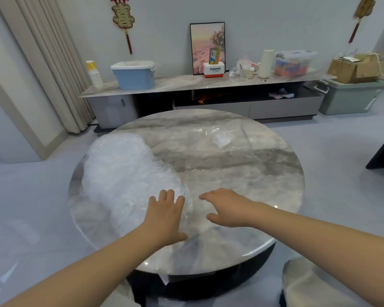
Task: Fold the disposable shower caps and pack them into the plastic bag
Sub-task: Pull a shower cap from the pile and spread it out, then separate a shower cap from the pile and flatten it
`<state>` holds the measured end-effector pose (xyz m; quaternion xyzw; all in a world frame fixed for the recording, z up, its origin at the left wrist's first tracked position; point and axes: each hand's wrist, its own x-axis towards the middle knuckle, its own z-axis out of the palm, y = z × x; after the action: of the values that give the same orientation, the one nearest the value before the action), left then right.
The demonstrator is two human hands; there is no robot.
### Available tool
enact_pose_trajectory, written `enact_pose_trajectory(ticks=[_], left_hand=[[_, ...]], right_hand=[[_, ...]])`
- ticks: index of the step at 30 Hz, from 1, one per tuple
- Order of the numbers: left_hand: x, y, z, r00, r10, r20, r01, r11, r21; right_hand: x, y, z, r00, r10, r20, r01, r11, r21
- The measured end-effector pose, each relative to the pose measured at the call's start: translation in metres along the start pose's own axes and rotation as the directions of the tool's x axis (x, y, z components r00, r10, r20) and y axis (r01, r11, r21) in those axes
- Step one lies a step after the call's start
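Left hand: the left hand [166,216] lies palm down with fingers spread and nearly straight, gripping nothing; its fingertips rest on the near edge of the shower caps.
Right hand: the right hand [226,207] reaches in from the right with fingers extended and relaxed, thumb held apart below them, holding nothing; whether it touches the surface or hovers just above it cannot be told.
Shower caps: the heap of shower caps [124,173] is a crumpled, whitish translucent mass spreading ahead of and to the left of the left hand; a thin clear piece seems to lie between the two hands, but blur hides its edges.
Plastic bag: the plastic bag [220,138] lies flat and clear, well beyond the right hand's fingertips, with a small white label at its far edge.
Table: the round marble table [264,185] lies under both hands and carries the caps and the bag.
Beyond the hands: a low cabinet [208,103] stands along the wall, with a blue bin [134,76] and a framed picture [206,47] on it.
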<state>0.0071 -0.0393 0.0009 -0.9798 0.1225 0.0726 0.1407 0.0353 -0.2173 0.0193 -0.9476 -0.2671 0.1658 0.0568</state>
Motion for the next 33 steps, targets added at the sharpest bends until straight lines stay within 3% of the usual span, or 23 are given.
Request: enact_pose_trajectory(ticks=[3,9,11,16,22,24,28,33], left_hand=[[0.000,-0.012,0.017,0.998,-0.058,0.021,0.057,0.996,0.062],[0.012,-0.021,0.027,0.992,-0.059,-0.113,0.049,0.995,-0.089],[0.015,-0.019,0.031,0.987,-0.052,-0.152,0.018,0.976,-0.215],[0.011,-0.009,0.022,0.962,-0.016,-0.271,-0.131,0.847,-0.516],[0.013,0.012,0.024,0.952,0.097,-0.291,-0.280,0.662,-0.695],[0.014,0.018,0.029,0.946,0.148,-0.287,-0.312,0.656,-0.688],[0.016,0.023,0.053,0.911,0.281,-0.303,-0.392,0.819,-0.418],[0.017,0.025,0.073,0.877,0.385,-0.289,-0.465,0.834,-0.299]], right_hand=[[0.004,0.000,0.010,0.999,-0.030,0.014,0.030,1.000,0.009],[0.016,0.004,0.016,0.998,-0.060,-0.008,0.061,0.996,0.068],[0.019,0.004,0.017,0.997,-0.069,-0.028,0.072,0.993,0.090],[0.019,0.011,0.018,0.985,-0.085,-0.150,0.109,0.982,0.157],[0.009,0.026,0.020,0.973,-0.132,-0.191,0.129,0.991,-0.028],[0.003,0.034,0.024,0.970,-0.154,-0.187,0.143,0.987,-0.074],[-0.014,0.052,0.038,0.976,-0.175,-0.128,0.144,0.965,-0.220],[-0.030,0.070,0.063,0.979,-0.191,-0.067,0.167,0.949,-0.269]])
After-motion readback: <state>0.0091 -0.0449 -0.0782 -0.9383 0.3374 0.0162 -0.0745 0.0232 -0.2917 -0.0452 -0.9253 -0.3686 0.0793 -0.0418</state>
